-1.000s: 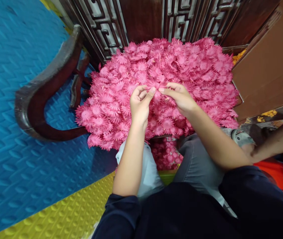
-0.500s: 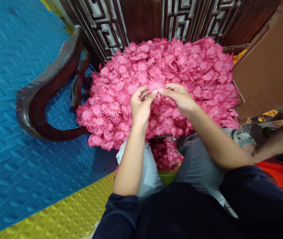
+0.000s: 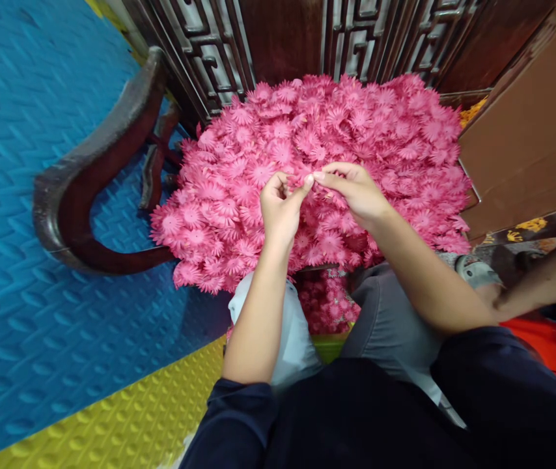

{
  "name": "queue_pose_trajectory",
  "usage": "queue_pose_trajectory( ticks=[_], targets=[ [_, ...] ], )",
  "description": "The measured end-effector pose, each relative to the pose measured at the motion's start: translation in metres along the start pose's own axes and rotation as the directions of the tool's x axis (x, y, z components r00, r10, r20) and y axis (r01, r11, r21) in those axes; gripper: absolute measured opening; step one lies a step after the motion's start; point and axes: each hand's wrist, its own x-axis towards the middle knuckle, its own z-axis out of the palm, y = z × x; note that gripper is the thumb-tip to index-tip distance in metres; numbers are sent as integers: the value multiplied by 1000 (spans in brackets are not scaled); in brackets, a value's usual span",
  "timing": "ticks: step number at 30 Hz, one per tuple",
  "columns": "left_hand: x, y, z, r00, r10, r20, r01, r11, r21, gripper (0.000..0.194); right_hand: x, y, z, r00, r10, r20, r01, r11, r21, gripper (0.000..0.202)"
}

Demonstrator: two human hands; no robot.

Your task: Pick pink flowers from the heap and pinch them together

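Note:
Between my fingertips is a pink artificial flower head (image 3: 300, 174), its thin petals partly covered by my fingers. My left hand (image 3: 280, 205) pinches it from the left, thumb pressed toward the forefinger. From the right, my right hand (image 3: 353, 189) closes thumb and forefinger at the same spot, so the two thumb tips nearly meet. Below and around both hands spreads a large heap of pink flower heads (image 3: 219, 195), many with pointed, star-like petals. Its support is mostly hidden beneath the heap.
A curved dark wooden armrest (image 3: 70, 195) juts out at left above blue textured matting (image 3: 4, 286). Carved wooden panels (image 3: 282, 39) rise behind the heap. A brown cardboard box (image 3: 527, 130) stands at right. Another person's limb (image 3: 546, 277) reaches in at lower right. More pink flowers (image 3: 329, 303) lie between my knees.
The flower head, spread face-up half a second ago, now appears tilted or folded between my fingertips. My left hand has shifted slightly right, closer to my right.

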Motion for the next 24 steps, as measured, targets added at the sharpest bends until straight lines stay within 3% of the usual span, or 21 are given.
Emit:
queue_pose_trajectory(
  ticks=[5,11,15,24],
  targets=[
    [-1,-2,1,999,32,16,-32,999,0,41,1,0,1,997,-45,-57,43,999,-29,22],
    [-4,2,3,999,27,45,-27,1000,-6,49,0,-1,4,995,5,-103,-12,998,-69,13],
    [-3,2,2,1000,9,9,-10,999,52,51,-2,1,4,996,38,-86,-46,994,-101,18],
    [-2,8,0,1000,-11,-3,11,997,76,63,-6,-10,2,998,-50,24,52,996,-67,36]
  ],
)
